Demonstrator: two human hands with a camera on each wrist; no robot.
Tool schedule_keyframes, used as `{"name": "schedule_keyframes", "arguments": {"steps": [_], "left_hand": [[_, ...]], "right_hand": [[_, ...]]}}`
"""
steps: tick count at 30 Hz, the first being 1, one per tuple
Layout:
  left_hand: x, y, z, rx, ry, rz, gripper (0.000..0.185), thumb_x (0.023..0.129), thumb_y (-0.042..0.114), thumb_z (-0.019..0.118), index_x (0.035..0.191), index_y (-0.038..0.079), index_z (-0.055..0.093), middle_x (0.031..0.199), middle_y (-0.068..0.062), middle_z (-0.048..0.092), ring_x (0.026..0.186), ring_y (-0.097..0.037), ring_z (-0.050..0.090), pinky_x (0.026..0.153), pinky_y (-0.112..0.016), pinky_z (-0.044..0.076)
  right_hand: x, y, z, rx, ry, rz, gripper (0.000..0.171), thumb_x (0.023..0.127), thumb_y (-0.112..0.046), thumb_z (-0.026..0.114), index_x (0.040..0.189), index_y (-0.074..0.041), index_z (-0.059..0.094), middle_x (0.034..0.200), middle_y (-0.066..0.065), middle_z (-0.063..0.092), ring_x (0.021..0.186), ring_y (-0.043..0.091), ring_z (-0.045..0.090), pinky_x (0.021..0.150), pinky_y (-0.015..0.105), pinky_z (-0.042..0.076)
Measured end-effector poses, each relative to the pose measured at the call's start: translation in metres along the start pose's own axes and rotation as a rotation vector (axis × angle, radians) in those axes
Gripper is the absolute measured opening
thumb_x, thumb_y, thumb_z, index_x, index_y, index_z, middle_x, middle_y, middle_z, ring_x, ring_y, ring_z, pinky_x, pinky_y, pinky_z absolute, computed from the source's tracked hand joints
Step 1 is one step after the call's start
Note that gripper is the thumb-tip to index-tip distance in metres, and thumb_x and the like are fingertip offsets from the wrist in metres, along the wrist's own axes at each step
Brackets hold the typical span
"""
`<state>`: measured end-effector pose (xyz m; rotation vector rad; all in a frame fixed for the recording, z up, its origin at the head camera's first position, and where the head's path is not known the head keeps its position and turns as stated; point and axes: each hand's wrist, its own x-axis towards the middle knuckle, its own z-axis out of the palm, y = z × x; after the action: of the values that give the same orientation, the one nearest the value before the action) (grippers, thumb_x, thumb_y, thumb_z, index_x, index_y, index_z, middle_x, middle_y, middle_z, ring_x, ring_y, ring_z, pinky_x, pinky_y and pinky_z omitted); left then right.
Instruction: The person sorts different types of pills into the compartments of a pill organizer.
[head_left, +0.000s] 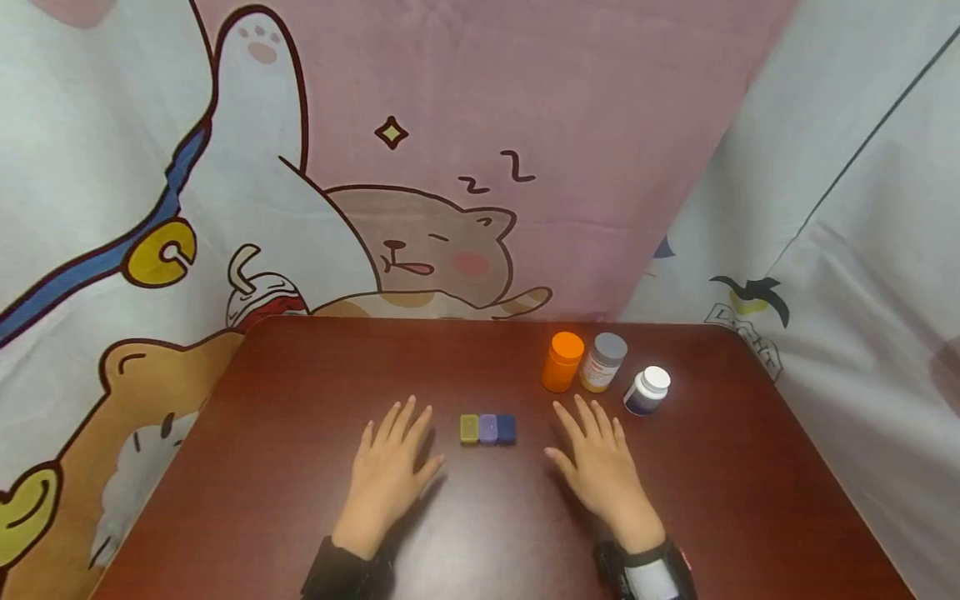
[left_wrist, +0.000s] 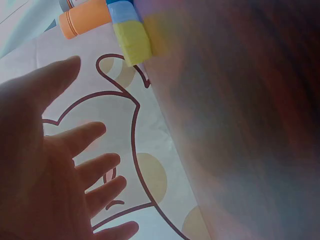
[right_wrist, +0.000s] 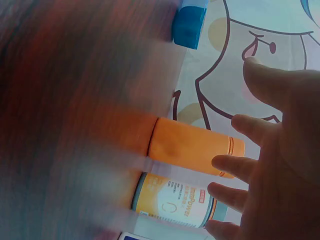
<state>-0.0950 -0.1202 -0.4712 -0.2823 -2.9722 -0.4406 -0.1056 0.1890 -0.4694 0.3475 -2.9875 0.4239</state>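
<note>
Between my two hands lies a small pill box (head_left: 487, 428) with yellow, lilac and dark blue compartments, its lids down. My left hand (head_left: 386, 475) hovers or rests left of it, fingers spread and straight, holding nothing. To the right, my right hand (head_left: 600, 467) is spread the same way, also free of any object. Just beyond its fingertips stand an orange bottle (head_left: 562, 362), a grey-capped bottle (head_left: 603, 362) with a printed label, and a white-capped bottle (head_left: 647, 390). In the right wrist view the orange bottle (right_wrist: 192, 146) appears behind the fingers.
The dark reddish-brown table (head_left: 300, 375) carries all these things. Behind its back edge hangs a cloth (head_left: 600, 125) printed with cartoon animals, and white fabric (head_left: 862, 292) hangs along the right side.
</note>
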Motion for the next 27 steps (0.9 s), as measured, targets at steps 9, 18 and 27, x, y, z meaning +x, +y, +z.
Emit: {"name": "schedule_keyframes", "arguments": {"steps": [9,18,27], "left_hand": [[-0.0013,-0.0003,0.0012,-0.002,-0.004,-0.009,0.073,0.095,0.046,0.073,0.157,0.016,0.048,0.166,-0.015,0.041,0.153,-0.038,0.039,0.123,-0.067,0.029],[-0.0005,0.0006,0.0002,-0.001,-0.002,-0.01,0.073,0.096,0.047,0.072,0.157,0.016,0.048,0.165,-0.015,0.042,0.153,-0.038,0.039,0.123,-0.067,0.029],[0.0014,-0.0009,-0.0036,0.006,-0.006,-0.016,0.073,0.096,0.048,0.072,0.157,0.016,0.048,0.165,-0.014,0.043,0.153,-0.038,0.039,0.123,-0.067,0.029]], "right_hand": [[-0.004,0.0035,0.0024,0.015,0.0,0.005,0.071,0.098,-0.04,0.072,0.158,-0.015,0.046,0.164,0.023,0.039,0.151,0.049,0.035,0.12,0.073,0.029],[-0.0031,0.0024,0.0017,0.02,-0.006,0.008,0.075,0.097,-0.04,0.073,0.16,-0.014,0.042,0.164,0.023,0.04,0.151,0.048,0.035,0.121,0.072,0.029],[0.0006,0.0034,-0.0014,0.007,-0.009,0.012,0.081,0.096,-0.045,0.073,0.163,-0.016,0.037,0.166,0.022,0.037,0.153,0.047,0.034,0.121,0.072,0.028]]}}
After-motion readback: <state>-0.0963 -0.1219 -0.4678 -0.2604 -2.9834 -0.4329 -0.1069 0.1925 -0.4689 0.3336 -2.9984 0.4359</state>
